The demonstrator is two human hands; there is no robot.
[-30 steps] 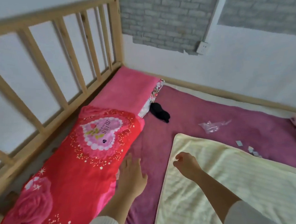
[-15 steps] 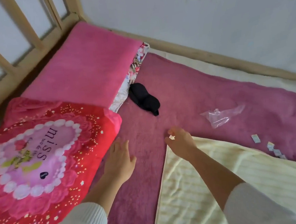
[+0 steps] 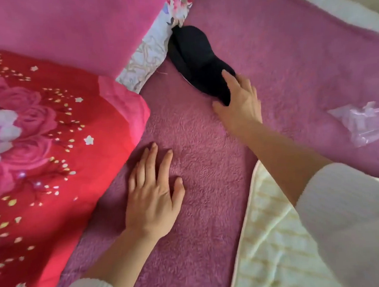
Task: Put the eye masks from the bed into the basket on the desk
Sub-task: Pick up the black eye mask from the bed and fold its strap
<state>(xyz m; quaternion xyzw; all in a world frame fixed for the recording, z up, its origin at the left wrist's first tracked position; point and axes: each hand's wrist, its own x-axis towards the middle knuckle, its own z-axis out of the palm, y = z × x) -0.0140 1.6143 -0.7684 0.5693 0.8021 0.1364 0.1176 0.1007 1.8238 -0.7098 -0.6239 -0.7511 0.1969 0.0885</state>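
Note:
A black eye mask (image 3: 197, 60) lies on the purple fleece bed cover (image 3: 279, 58), its far end against a floral pillow. My right hand (image 3: 239, 105) rests on the mask's near end, thumb below it and fingers laid over it, pinching that end. My left hand (image 3: 153, 194) lies flat on the fleece with its fingers spread, holding nothing. Neither the basket nor the desk is in view.
A red rose-print quilt (image 3: 50, 153) covers the left side. A pink blanket (image 3: 74, 23) lies over the floral pillow (image 3: 153, 54) at the top. A crumpled clear plastic bag (image 3: 362, 120) sits at the right. A pale yellow blanket (image 3: 271, 238) lies at the lower right.
The view has closed in on the bed. My right hand has reached forward from the yellow blanket's corner to the black eye mask and closed on its near end. My left hand stays flat.

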